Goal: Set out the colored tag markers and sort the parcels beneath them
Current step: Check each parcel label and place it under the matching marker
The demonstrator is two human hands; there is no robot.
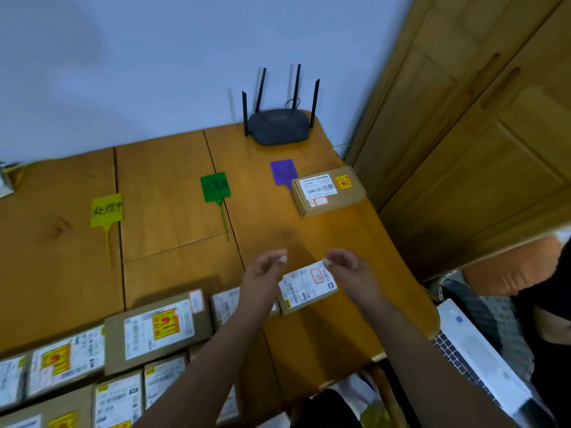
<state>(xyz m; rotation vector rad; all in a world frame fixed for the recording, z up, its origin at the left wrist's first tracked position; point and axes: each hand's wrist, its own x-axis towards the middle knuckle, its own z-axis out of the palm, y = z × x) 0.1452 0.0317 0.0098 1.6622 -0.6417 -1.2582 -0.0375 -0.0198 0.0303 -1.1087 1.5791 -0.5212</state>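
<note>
Three tag markers lie in a row on the wooden table: yellow at the left, green in the middle, purple at the right. One cardboard parcel sits just right of the purple tag, over its strap. My left hand and my right hand hover, fingers loosely curled and holding nothing, above a small labelled parcel. Several more labelled parcels, the largest, crowd the near left of the table.
A black router with four antennas stands at the table's far edge by the wall. A wooden cabinet rises to the right. A laptop and another person's arm are at the lower right.
</note>
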